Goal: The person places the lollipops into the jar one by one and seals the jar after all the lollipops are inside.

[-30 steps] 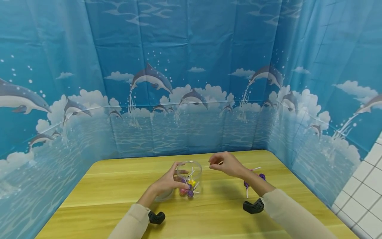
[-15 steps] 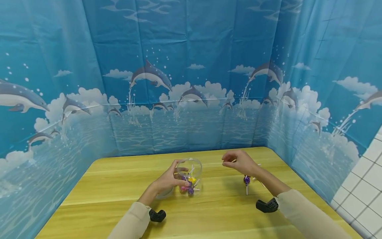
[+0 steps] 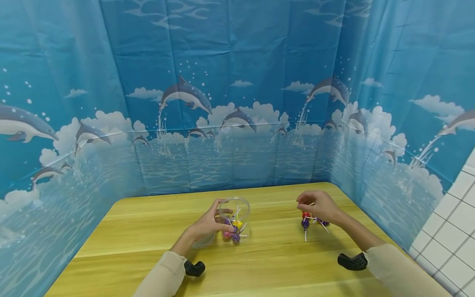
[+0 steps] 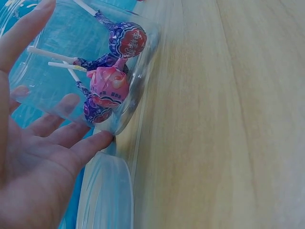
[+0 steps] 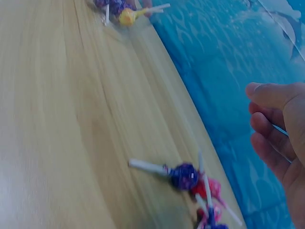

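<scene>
One yellow table [image 3: 159,260] bears the clear jar [image 3: 244,215] that we grip in our left hand [image 3: 208,224], likely to steady it mouth-up, while our right hand [image 3: 322,205], loosely bent and holding nothing, hovers near loose lollipops [image 3: 305,223], with more lollipops [image 3: 236,238] lying inside the jar.

Head view: bright, even light, looks to come from above; soft shadows on table [image 3: 259,264] under R arm [image 3: 360,231], lower R. Pale sheen on curtain [image 3: 237,95], upper R. Wide-lens stretch twd edges, e.g. tiles [image 3: 441,235] at lower R. L wrist: cooler, hazy; small highlights on jar [image 4: 78,38], upper L; table washed out at R. R wrist: lollipops [image 5: 185,176] at bottom smeared by blur, those up top soft too; pale glare at L edge.
</scene>
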The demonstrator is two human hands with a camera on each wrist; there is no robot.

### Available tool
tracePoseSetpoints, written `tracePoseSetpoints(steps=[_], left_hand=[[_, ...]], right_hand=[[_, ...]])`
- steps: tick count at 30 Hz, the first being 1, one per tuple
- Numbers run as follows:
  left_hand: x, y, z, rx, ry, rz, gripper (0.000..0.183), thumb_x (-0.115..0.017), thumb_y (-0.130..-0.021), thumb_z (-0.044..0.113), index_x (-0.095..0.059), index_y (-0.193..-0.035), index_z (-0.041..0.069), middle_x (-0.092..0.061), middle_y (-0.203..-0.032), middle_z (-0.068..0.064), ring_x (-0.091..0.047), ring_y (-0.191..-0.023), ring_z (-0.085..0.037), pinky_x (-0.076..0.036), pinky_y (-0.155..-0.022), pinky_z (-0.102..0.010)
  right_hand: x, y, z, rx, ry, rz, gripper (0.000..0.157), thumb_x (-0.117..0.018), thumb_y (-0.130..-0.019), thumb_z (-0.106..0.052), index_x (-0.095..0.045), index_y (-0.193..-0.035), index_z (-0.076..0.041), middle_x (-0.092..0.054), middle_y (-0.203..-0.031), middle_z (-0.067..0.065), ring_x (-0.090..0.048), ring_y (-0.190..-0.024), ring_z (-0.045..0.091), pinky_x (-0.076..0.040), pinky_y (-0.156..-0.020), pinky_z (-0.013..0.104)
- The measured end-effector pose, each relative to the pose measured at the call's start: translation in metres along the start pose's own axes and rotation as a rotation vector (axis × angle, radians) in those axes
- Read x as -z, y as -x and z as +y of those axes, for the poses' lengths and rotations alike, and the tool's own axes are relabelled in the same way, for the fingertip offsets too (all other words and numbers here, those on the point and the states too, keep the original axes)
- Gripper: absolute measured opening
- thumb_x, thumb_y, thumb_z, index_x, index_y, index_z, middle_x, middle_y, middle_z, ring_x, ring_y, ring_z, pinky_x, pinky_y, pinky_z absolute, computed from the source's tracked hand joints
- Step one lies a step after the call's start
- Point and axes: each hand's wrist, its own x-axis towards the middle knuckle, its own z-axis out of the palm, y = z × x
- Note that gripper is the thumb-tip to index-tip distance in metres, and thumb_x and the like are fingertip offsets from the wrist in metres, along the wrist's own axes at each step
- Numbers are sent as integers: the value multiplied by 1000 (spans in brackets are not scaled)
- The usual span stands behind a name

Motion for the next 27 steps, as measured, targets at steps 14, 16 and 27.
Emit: tracePoseSetpoints(steps=[14,16,27], left_hand=[[0,2,1,4,16,-7,83,-77,-95,11,-25,-158,26,-40,-154,-27,-61,-120,-34,-52,-97,-47],[0,2,1,3,11,-3,83,-77,-95,12,-25,-158,27,-40,-153,-27,-61,-119,-34,-52,-97,-47],[0,1,2,5,17,-3,82,-76,-95,9,-26,-158,26,-39,-153,-28,-62,-119,-35,-52,-97,-47]], right_hand=[[7,26,36,-57,19,-29,12,-74,-97,-8,-75,-105,1,-74,-93,2,-69,-83,18,-57,-72,32],[5,27,41,-61,32,-22,12,-74,-96,-7,-75,-105,1,-75,-93,2,-70,-83,17,-57,-73,31],[-9,26,54,-59,124,-58,9,-77,-93,-7,-77,-102,-4,-74,-94,0,-69,-85,19,-56,-73,35]])
